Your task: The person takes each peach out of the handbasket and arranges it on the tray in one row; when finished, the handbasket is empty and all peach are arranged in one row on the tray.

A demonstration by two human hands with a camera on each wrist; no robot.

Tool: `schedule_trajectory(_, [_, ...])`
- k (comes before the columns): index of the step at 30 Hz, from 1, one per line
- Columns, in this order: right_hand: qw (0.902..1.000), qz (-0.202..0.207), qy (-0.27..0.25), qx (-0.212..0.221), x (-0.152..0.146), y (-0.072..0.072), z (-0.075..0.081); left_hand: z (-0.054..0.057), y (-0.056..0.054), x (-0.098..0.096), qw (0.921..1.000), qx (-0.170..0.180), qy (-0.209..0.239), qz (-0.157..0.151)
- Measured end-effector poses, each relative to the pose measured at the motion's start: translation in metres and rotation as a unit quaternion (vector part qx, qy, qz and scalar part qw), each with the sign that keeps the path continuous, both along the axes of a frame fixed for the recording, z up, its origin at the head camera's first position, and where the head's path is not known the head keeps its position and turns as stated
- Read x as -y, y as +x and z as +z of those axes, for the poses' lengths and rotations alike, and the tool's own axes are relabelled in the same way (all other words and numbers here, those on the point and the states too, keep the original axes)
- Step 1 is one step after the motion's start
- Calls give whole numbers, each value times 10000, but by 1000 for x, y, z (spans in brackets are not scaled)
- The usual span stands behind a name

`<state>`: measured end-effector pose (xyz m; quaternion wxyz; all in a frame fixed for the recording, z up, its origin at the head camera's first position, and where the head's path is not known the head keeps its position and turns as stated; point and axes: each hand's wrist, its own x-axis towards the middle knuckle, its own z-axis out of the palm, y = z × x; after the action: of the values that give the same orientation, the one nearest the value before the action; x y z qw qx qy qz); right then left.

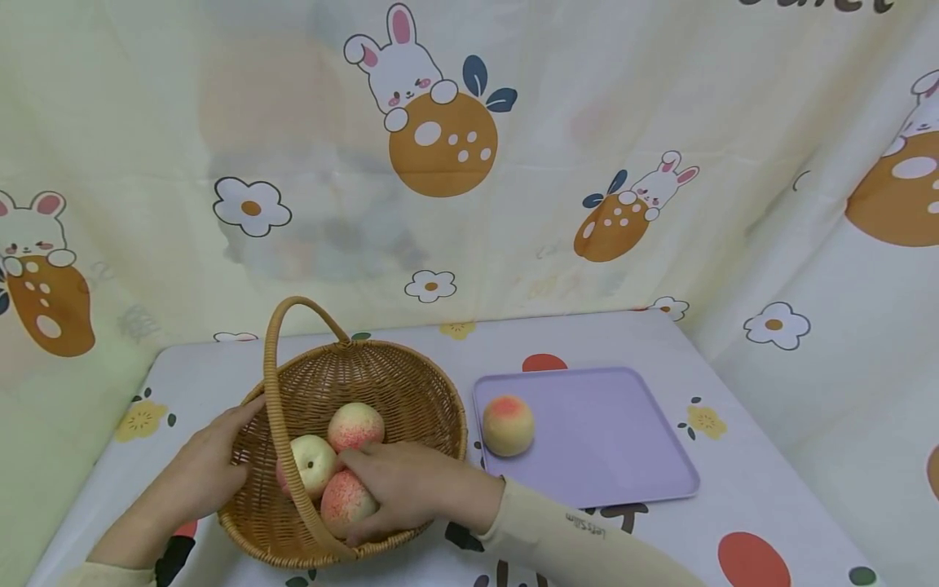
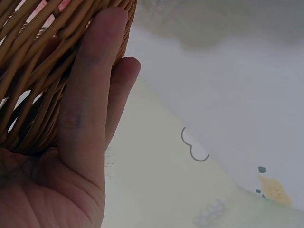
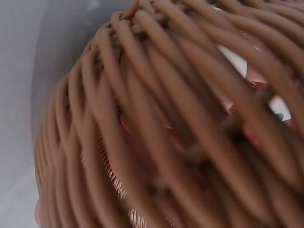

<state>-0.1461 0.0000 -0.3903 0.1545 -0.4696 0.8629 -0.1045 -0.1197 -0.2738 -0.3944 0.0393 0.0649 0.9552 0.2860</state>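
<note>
A round wicker basket (image 1: 411, 383) with a tall arched handle (image 1: 273, 383) holds several peaches. My left hand (image 1: 201, 465) grips the basket's left side; in the left wrist view, two long fingers (image 2: 85, 99) lie along the outer weave, with the thumb hidden. Reaching in over the near right rim, my right hand (image 1: 403, 485) grips a red-speckled peach (image 1: 345, 499) between thumb and fingers. Beside it sit a pale peach (image 1: 315, 461), partly behind the handle, and another speckled peach (image 1: 356, 425). Wicker weave (image 3: 156, 114) fills most of the right wrist view.
A lilac tray (image 1: 601, 432) lies right of the basket, with one yellow-orange peach (image 1: 508, 425) at its left end. The printed tablecloth (image 1: 741, 489) meets a bunny-patterned curtain (image 1: 513, 244) at the back.
</note>
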Motion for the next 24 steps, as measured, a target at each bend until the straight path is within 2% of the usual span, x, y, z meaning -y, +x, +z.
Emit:
schedule_trajectory(6, [9990,-53,24,-444,4,3,-1,1,1,0,10000,-50,-28,-15])
schedule_trajectory(15, [9964,-394,-449,-601,-6,-4,6,1,0,-1,9999,104,129,-5])
schedule_trajectory(20, [9916,-661,-1061,-336,-20,-14,14,1,1,-2,10000,31,51,-35])
schedule_trajectory(24, [9785,-891,-1855,166,-36,-23,20,0,0,-1,10000,29,65,-40])
